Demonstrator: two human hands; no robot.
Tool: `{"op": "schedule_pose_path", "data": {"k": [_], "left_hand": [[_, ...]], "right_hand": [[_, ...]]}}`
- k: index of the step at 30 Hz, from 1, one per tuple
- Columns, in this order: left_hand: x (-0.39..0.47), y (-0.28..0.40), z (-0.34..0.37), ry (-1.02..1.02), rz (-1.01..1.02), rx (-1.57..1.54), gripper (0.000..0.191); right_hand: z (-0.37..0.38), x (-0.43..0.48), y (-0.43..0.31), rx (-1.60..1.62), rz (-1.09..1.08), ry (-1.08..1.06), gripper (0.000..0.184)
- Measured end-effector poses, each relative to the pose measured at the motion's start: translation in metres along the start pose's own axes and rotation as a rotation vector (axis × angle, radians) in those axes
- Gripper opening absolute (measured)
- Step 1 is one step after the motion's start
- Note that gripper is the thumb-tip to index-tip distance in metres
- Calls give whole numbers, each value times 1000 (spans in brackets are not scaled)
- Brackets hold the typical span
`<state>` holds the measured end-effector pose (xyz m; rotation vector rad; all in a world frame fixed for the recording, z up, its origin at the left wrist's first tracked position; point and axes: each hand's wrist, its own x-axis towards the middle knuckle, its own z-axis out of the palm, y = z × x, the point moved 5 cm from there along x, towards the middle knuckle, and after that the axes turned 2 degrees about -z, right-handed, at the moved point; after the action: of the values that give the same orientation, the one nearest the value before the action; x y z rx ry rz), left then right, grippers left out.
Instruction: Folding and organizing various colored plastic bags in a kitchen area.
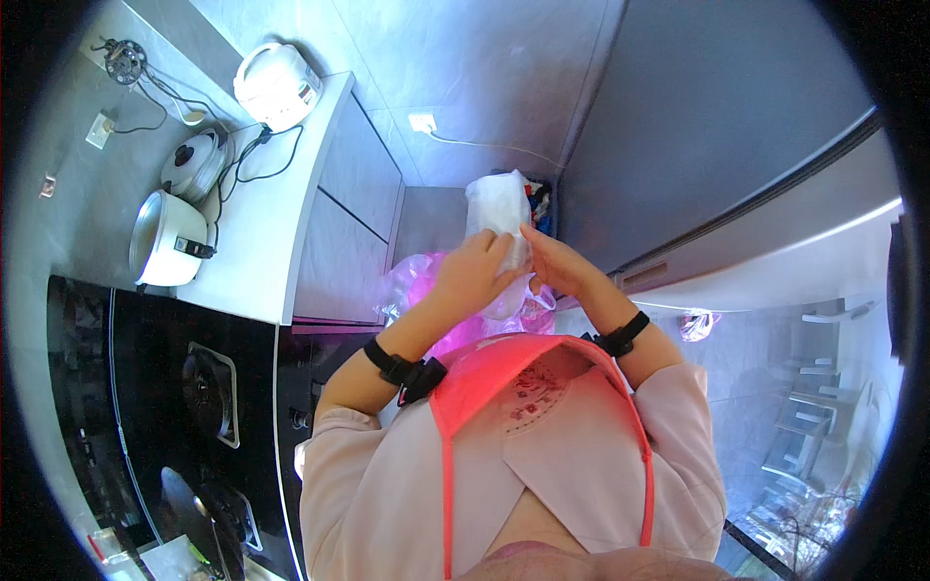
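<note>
Between my two hands is a white bundle in thin plastic, held out in front of my apron. The fingers of my left hand bend over its near left side. My right hand grips the near right side, thumb pointing along the bundle. Its underside is hidden. Just beneath my hands, pink and clear plastic bags bulge out; what they contain cannot be made out.
A white counter on my left bears a rice cooker, a white electric pot and loose cords. Closer in is a black gas hob. A tall grey refrigerator stands on the right. Dark, mixed items lie behind the bundle.
</note>
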<state>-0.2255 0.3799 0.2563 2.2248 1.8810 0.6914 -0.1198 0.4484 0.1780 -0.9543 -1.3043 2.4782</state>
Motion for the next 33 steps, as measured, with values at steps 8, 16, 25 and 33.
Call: {"op": "schedule_pose_path", "data": {"k": [8, 16, 25, 33], "left_hand": [[2, -57, -8, 156, -223, -406, 30], [25, -85, 22, 49, -260, -787, 48], [29, -96, 20, -280, -764, -1546, 57], [2, -115, -2, 20, -592, -1386, 45]], "right_hand": [[-16, -4, 1, 63, -181, 92, 33], [1, -15, -5, 26, -162, 2, 26], [-9, -9, 4, -49, -192, 17, 18], [-3, -14, -9, 105, -261, 86, 20]]}}
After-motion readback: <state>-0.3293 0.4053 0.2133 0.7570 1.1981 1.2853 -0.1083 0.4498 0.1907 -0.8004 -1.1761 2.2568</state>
